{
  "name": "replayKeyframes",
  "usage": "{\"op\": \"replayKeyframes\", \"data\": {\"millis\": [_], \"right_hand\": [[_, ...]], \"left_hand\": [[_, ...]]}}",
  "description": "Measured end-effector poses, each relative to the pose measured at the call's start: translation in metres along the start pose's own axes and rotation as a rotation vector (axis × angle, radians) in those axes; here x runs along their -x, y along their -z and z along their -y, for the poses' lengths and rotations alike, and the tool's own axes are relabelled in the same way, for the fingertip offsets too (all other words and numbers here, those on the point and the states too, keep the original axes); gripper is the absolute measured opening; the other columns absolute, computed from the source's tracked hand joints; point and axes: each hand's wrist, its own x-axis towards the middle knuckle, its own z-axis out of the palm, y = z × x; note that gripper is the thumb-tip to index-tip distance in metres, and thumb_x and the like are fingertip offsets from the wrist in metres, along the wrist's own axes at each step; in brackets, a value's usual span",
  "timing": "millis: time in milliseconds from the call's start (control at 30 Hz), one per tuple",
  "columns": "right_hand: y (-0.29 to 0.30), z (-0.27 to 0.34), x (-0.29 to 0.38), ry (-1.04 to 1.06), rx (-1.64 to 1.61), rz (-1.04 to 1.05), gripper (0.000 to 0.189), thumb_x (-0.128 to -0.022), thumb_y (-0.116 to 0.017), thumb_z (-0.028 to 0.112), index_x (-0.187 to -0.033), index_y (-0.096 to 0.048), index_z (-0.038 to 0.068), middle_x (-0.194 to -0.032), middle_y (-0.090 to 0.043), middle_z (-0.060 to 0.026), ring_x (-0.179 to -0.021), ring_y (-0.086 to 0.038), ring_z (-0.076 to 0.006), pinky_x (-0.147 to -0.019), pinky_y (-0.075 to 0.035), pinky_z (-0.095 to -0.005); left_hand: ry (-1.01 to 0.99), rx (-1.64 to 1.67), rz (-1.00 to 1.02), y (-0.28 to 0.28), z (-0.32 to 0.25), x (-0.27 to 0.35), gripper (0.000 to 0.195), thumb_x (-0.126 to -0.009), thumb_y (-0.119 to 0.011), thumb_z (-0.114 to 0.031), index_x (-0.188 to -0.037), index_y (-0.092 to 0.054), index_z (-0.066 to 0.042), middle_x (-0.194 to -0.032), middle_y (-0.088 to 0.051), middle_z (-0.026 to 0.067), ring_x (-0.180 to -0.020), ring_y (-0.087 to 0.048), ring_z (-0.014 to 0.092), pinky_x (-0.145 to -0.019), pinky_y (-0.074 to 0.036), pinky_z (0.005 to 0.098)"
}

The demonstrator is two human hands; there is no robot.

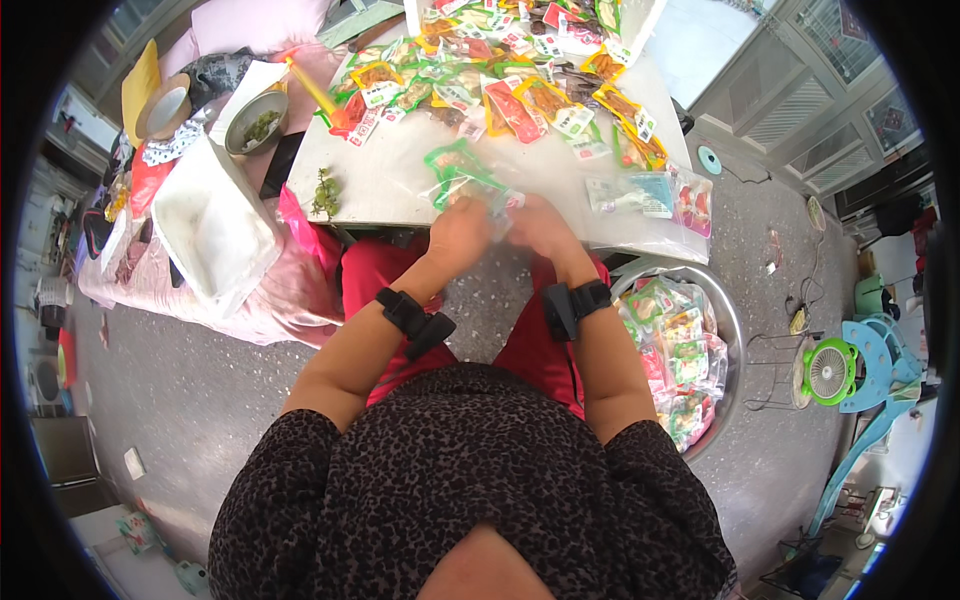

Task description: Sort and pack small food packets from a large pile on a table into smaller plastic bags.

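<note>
At the near edge of the white table, my left hand is closed on the edge of a clear plastic bag. Green-edged food packets lie in or just behind that bag; which of the two is blurred. Beside it, my right hand is at the bag's other side, its fingers blurred by motion, so its grip is unclear. Many small sealed food packets in red, yellow and green are heaped across the table's far part. Flat clear printed bags lie to the right.
A large metal basin of filled bags stands on the floor at right. Left are a white foam box, a metal bowl with green grapes or stems and a pink-covered bed. A green fan stands far right.
</note>
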Motion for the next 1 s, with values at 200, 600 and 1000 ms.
{"op": "replayKeyframes", "data": {"millis": [200,600,1000], "right_hand": [[0.001,-0.013,-0.011,0.108,0.022,-0.199,0.015,-0.076,-0.045,0.014,-0.086,-0.049,0.003,-0.068,-0.054,-0.0072,-0.045,-0.048,-0.0105,-0.036,-0.035,-0.0202],[-0.038,-0.017,-0.033,0.223,0.149,-0.341,0.009,-0.071,-0.038,0.001,-0.074,-0.047,0.001,-0.058,-0.048,-0.0065,-0.043,-0.043,-0.0117,-0.036,-0.034,-0.0247],[-0.015,-0.007,-0.027,0.124,-0.082,0.022,0.011,-0.072,-0.047,0.008,-0.081,-0.051,0.002,-0.067,-0.050,-0.0038,-0.057,-0.050,-0.0126,-0.046,-0.040,-0.0224]], "left_hand": [[0.043,-0.011,0.009,-0.003,-0.004,0.004,0.008,-0.066,-0.045,-0.011,-0.071,-0.045,-0.004,-0.070,-0.046,0.0142,-0.065,-0.048,0.032,-0.056,-0.040,0.0393],[-0.030,0.017,-0.035,-0.001,-0.001,0.007,0.009,-0.065,-0.047,-0.010,-0.072,-0.047,-0.005,-0.070,-0.047,0.0131,-0.065,-0.048,0.030,-0.056,-0.041,0.0374],[-0.084,0.147,-0.002,0.011,0.003,0.004,0.009,-0.067,-0.048,-0.010,-0.075,-0.048,-0.005,-0.071,-0.048,0.0122,-0.065,-0.049,0.029,-0.057,-0.041,0.0357]]}}
